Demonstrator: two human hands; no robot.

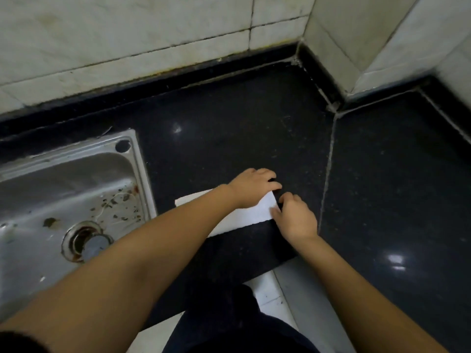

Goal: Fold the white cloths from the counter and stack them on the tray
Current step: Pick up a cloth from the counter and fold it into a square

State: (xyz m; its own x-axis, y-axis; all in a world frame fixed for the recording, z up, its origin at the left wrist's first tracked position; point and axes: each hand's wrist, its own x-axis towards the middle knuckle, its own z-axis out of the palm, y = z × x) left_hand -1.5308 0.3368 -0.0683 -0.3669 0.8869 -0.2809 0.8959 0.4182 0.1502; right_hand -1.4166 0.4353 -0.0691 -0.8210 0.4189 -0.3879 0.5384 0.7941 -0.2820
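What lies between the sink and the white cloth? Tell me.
Only bare black counter separates the sink from the white cloth, per the head view.

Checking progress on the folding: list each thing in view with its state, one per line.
white cloth: lying flat on the counter, partly folded, both hands at its right end
left hand: fingers curled, resting on the cloth
right hand: fingers curled at the cloth's right edge
counter: dark, glossy
sink: stained, scraps of debris near the drain
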